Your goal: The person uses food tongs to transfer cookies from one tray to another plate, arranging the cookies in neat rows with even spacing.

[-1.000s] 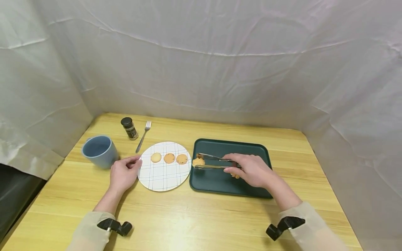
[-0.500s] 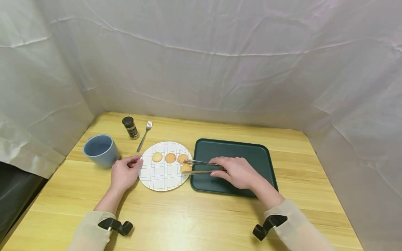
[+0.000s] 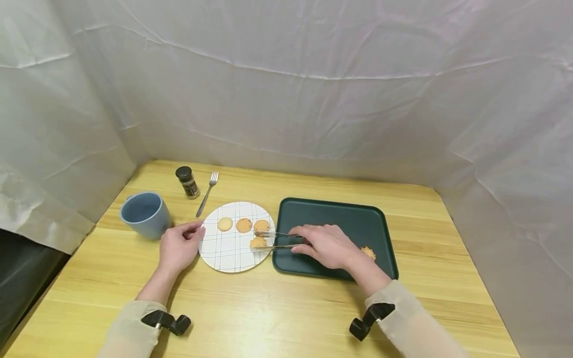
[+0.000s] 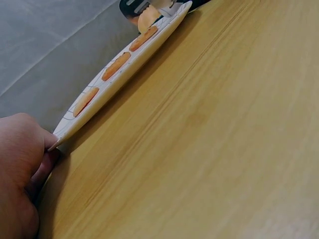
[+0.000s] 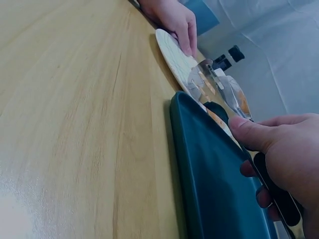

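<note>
My right hand [image 3: 327, 244] grips metal tongs [image 3: 279, 247] whose black handle [image 5: 279, 191] shows in the right wrist view. A rough, golden cookie [image 3: 257, 242] sits between the tongs' tips, over the right part of the white plate [image 3: 224, 256] with its blue grid lines. Along the plate lie three round cookies: a pale one [image 3: 225, 224], a speckled one [image 3: 243, 225] and another [image 3: 261, 226] close to the tongs. My left hand [image 3: 180, 246] pinches the plate's left rim; its fingertips show at that edge in the left wrist view [image 4: 25, 164].
Right of the plate lies a dark green tray [image 3: 331, 211], bearing one rough cookie [image 3: 368, 252] beside my right wrist. A blue mug [image 3: 146, 216] stands left of my left hand. Behind are a black-capped spice jar [image 3: 188, 183] and a fork [image 3: 207, 194]. Grey cloth [image 3: 286, 109] hangs around the table.
My right hand has moved left, carrying the cookie in the tongs from the tray's left edge to over the plate. The tray's other cookie now shows fully. My left hand stays at the rim.
</note>
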The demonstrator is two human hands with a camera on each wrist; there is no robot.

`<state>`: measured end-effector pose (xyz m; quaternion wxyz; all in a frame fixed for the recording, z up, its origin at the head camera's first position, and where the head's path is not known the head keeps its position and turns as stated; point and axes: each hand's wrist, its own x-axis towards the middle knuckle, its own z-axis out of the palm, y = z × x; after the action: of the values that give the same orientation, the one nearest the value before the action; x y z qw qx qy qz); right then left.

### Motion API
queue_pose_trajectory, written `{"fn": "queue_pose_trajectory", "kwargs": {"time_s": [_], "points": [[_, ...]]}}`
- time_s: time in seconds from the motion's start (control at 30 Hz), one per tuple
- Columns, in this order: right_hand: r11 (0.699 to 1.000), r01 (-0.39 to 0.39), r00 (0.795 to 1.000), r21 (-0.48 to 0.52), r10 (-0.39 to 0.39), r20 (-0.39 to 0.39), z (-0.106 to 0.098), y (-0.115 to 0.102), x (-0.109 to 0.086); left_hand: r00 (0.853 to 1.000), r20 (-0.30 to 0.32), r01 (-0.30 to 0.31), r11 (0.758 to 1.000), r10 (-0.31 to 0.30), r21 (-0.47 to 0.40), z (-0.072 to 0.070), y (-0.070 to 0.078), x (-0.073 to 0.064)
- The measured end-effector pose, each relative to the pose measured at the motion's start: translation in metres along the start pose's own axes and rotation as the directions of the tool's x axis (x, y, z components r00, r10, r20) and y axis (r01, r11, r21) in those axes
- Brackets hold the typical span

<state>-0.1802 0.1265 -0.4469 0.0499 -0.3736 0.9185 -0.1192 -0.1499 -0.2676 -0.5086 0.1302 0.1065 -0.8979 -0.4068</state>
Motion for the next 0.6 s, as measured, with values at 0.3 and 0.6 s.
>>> {"fn": "queue_pose_trajectory", "kwargs": {"time_s": [0.3,0.6], "points": [[1.000,-0.003,1.000,-0.005,0.003,0.004,-0.0016,-0.0025,0.0042,1.000,-0.002,-0.007,1.000,0.007,0.000,-0.0002,0.0001,0.0007],[1.000,-0.019,1.000,0.017,0.019,0.003,-0.0068,-0.0015,0.0035,1.000,-0.005,-0.009,1.000,0.009,-0.003,-0.0013,0.0011,0.0001]]}}
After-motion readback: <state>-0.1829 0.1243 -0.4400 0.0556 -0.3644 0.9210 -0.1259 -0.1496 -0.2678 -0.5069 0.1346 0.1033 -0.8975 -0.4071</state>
